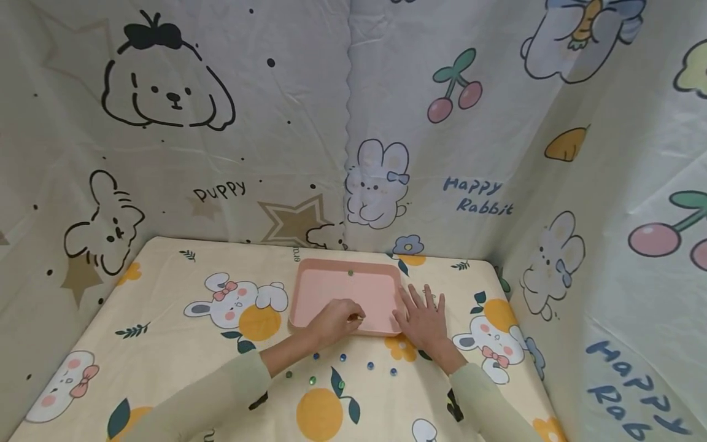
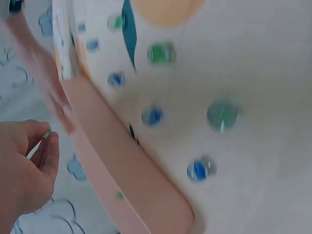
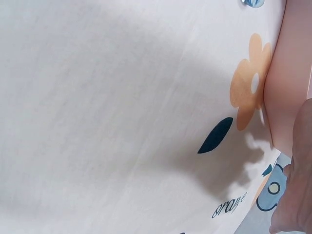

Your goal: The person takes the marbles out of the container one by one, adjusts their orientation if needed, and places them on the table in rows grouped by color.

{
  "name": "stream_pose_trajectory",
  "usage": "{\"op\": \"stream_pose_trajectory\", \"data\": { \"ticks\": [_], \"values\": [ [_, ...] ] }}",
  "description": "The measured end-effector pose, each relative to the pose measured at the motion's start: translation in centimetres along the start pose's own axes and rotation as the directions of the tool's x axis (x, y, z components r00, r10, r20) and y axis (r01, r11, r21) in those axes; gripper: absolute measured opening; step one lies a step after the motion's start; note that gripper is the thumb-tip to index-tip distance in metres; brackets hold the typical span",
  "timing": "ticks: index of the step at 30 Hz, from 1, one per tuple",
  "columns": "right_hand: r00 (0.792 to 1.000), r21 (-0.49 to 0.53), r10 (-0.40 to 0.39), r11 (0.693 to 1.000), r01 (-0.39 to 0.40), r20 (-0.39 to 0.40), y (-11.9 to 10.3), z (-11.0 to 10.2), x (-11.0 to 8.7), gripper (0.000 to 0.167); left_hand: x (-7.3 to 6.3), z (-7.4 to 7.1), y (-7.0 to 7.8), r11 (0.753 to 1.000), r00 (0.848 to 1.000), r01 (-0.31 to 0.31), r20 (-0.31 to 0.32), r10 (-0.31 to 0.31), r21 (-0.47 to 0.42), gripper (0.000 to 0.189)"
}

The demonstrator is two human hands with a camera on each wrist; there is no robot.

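My left hand (image 1: 334, 323) is over the front part of a pink tray (image 1: 320, 285), its thumb and fingers pinching a small green glass marble (image 2: 48, 132), mostly covered by the fingertips. On the tray's floor near the back lies another green marble (image 1: 350, 272). My right hand (image 1: 424, 318) rests at the tray's right side with its fingers spread and straight, touching the rim. In front of the tray, blue marbles (image 1: 370, 366) and green marbles (image 1: 312, 380) lie scattered on the cloth. The right wrist view catches only part of the right hand (image 3: 297, 180).
A cream tablecloth (image 1: 166, 344) printed with rabbits, oranges and flowers covers the table. Patterned curtains (image 1: 287, 123) hang behind it and along both sides. The tray stands near the table's back edge.
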State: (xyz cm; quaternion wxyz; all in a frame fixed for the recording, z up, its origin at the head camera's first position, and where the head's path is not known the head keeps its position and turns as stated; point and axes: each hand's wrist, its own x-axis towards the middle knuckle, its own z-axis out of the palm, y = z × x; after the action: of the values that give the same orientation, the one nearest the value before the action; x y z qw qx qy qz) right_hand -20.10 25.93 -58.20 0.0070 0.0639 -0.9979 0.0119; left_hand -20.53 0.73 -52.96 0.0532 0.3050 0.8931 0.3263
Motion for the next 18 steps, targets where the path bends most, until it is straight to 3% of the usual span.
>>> {"op": "stream_pose_trajectory", "data": {
  "ticks": [5, 11, 18],
  "values": [
    [1.000, -0.006, 0.004, 1.000, -0.004, 0.008, 0.1, 0.0, 0.1, 0.067, -1.9, 0.9, 1.5, 0.999, 0.996, -0.040, 0.077, 0.042, -0.024, 0.013],
    [1.000, -0.014, 0.013, 1.000, -0.012, 0.009, 0.1, 0.1, 0.3, 0.068, -3.2, 1.7, 2.3, 0.993, 0.983, -0.091, 0.151, 0.102, -0.079, 0.011],
    [0.999, -0.005, 0.016, 1.000, -0.015, 0.035, 0.0, 0.1, 0.2, 0.067, -4.6, 3.7, 2.8, 0.990, 0.952, -0.115, 0.276, 0.133, -0.079, 0.009]
  ]
}}
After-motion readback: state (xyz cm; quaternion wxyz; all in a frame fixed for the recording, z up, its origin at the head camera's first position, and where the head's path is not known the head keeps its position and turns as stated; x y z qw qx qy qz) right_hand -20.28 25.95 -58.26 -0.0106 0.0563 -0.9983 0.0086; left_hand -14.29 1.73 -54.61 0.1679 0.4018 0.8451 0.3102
